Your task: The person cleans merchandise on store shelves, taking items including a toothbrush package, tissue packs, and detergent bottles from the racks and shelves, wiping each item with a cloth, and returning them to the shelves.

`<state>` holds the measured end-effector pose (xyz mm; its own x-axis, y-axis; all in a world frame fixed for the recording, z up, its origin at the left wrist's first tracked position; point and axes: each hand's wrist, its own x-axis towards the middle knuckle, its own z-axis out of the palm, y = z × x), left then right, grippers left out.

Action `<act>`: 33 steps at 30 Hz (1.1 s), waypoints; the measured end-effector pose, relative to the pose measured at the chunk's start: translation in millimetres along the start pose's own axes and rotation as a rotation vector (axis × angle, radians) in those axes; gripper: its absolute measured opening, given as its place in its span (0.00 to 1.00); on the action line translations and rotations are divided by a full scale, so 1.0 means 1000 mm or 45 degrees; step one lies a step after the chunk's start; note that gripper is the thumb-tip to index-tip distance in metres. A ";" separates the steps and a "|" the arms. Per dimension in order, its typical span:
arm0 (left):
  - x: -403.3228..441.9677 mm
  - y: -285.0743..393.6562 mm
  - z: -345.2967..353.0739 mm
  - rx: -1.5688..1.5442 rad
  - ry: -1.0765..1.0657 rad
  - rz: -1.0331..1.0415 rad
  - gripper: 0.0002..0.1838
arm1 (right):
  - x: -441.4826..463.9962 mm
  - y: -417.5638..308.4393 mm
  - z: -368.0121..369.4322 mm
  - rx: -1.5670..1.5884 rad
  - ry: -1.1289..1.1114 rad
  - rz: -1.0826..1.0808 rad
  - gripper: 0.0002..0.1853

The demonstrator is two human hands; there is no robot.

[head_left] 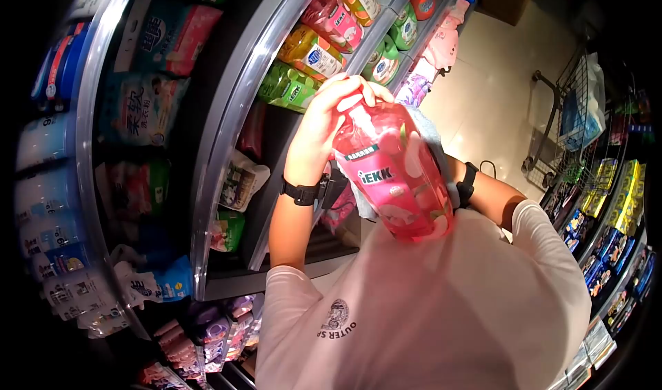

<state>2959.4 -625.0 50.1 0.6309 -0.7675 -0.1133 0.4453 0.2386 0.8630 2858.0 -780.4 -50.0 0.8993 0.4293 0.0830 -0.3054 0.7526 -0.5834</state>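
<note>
Left hand (325,114) curled round cap end of pink iEKK bottle (401,183), tilted before white T-shirt (476,286); right hand hidden behind, near grey-blue cloth (430,133), grip can't tell. Seems a holding step; any move calls for clearing shelf bottles (316,53).

One camera, worn on my head, supplies the view. It faces forward and steeply down over my white short-sleeved fabric T-shirt (455,300), which fills the lower middle. The translucent pink plastic bottle (407,190) sits centrally at close range. The wide lens bows the grey shop shelving (238,73) at left and darkens the corners; the black wire trolley (571,80), upper right, stands farther off.
</note>
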 end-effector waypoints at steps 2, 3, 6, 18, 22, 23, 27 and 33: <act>-0.010 -0.018 -0.006 0.080 0.309 -0.040 0.18 | -0.013 0.003 -0.004 0.027 -0.025 0.059 0.20; -0.019 -0.027 -0.002 0.068 0.555 -0.092 0.18 | -0.019 0.004 -0.008 0.050 -0.035 0.087 0.21; -0.057 -0.077 -0.018 0.453 0.849 0.090 0.20 | -0.036 0.006 -0.016 0.161 -0.038 0.163 0.22; -0.088 -0.141 0.015 0.365 0.850 0.380 0.51 | -0.005 0.016 0.005 -0.279 0.303 0.074 0.16; -0.118 -0.117 0.014 0.011 0.739 0.329 0.46 | 0.006 -0.013 0.033 -0.266 0.165 0.071 0.11; -0.126 -0.114 0.014 -0.008 0.721 0.326 0.46 | 0.010 -0.025 0.039 -0.176 0.124 0.118 0.11; -0.137 -0.115 0.015 -0.144 0.644 0.328 0.44 | 0.024 -0.034 0.018 -0.285 -0.120 0.168 0.10; -0.133 -0.121 0.015 -0.330 0.536 0.302 0.41 | 0.034 -0.020 -0.008 -0.609 -0.182 0.048 0.10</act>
<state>2812.4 -560.5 -31.8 0.9092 -0.3830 -0.1632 0.3679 0.5557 0.7456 2897.3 -785.3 -41.9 0.8285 0.5409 0.1452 -0.1288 0.4364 -0.8905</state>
